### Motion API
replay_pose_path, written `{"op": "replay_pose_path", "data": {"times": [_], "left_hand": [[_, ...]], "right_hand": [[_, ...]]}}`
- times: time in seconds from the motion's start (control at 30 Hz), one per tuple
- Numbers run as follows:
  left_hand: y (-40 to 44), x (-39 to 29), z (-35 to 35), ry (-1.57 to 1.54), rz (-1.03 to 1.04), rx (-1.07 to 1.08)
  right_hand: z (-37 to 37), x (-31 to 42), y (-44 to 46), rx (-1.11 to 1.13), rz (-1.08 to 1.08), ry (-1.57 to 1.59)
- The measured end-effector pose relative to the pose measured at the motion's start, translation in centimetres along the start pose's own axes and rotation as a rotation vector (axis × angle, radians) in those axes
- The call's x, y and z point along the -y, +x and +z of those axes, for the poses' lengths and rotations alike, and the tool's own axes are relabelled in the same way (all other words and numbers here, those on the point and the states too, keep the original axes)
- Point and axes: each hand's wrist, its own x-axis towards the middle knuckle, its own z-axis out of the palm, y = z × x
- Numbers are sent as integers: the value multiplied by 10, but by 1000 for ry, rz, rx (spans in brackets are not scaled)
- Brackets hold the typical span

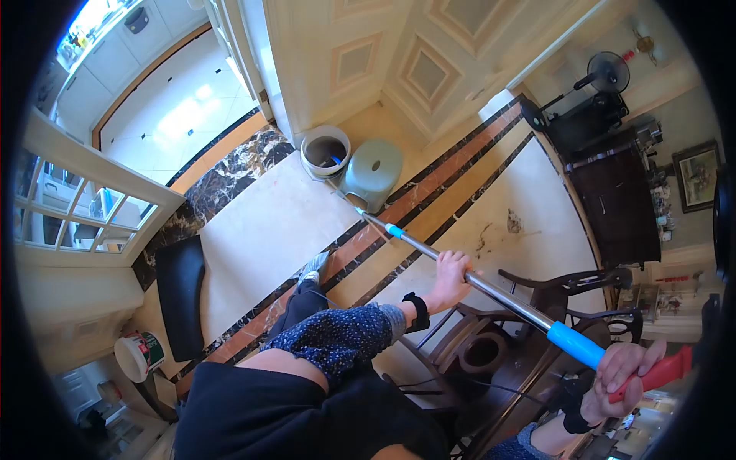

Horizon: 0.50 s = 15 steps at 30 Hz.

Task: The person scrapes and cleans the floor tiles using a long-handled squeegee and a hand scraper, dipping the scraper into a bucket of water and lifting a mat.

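Note:
A long metal pole (510, 300) with blue sleeves and a red end piece (665, 369) slants across the view. My left hand (454, 279) is wrapped round its bare metal middle. My right hand (625, 376) grips the upper end, by the blue sleeve and red piece. The pole's far end reaches the floor area beside a white bucket (308, 159) and a pale green stool (374, 170); what is fixed to that end I cannot make out. Something blue shows inside the bucket.
Dark wooden chairs (529, 337) stand close under the pole on the right. A black curved panel (181, 297) lies at the left, near a white tub (138, 357). A glass-paned door (84, 201) stands at the left. A fan (608, 73) is at the upper right.

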Motion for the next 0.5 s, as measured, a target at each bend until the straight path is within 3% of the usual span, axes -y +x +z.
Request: {"op": "replay_pose_path", "data": {"times": [0.1, 0.27, 0.37, 0.43, 0.5], "left_hand": [[25, 6, -20, 16, -9, 26], [69, 23, -35, -83, 38, 46], [69, 29, -42, -127, -12, 125], [61, 21, -48, -129, 11, 250], [49, 4, -68, -106, 33, 244]], "right_hand": [[31, -9, 26, -121, -1, -47], [72, -20, 56, -97, -27, -158], [83, -19, 66, -86, 33, -58], [73, -10, 79, 48, 22, 84], [106, 7, 108, 16, 2, 186]]}}
